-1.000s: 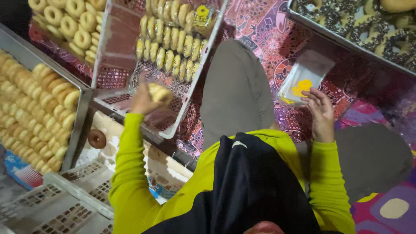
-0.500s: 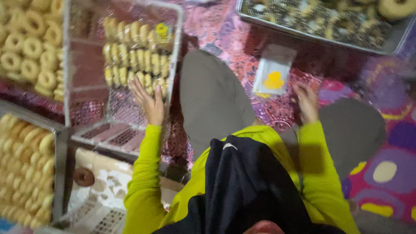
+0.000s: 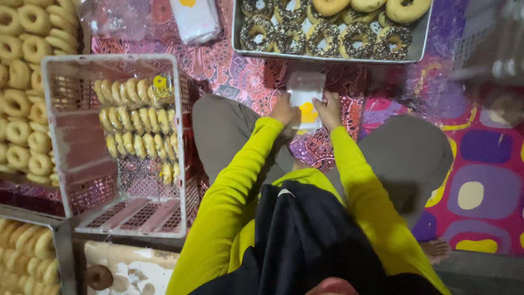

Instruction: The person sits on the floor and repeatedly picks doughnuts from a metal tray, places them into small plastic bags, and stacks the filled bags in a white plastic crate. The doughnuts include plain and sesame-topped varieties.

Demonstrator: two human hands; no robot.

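Note:
I sit cross-legged on a patterned mat [image 3: 486, 164]. Both hands are on a small clear plastic bag [image 3: 304, 94] with a yellow mark, lying on the mat between my knees. My left hand [image 3: 285, 109] grips its left edge and my right hand [image 3: 329, 109] grips its right edge. To my left stands a pink plastic crate [image 3: 82, 180] holding rows of bagged pale doughnuts [image 3: 139, 125]. Ahead of the bag sits a metal tray [image 3: 420, 49] with chocolate-topped sprinkled doughnuts [image 3: 305, 35] and plain glazed ones [image 3: 376, 6].
Plain ring doughnuts [image 3: 22, 82] lie in rows on trays at the far left, with more at the lower left [image 3: 27, 246]. A stack of empty plastic bags [image 3: 195, 19] lies at the top. One chocolate doughnut [image 3: 100, 276] sits on paper below the crate.
My left hand left the crate, where it set down a bagged doughnut, and came to the middle. Both hands now hold the clear bag. The view shifted right and forward.

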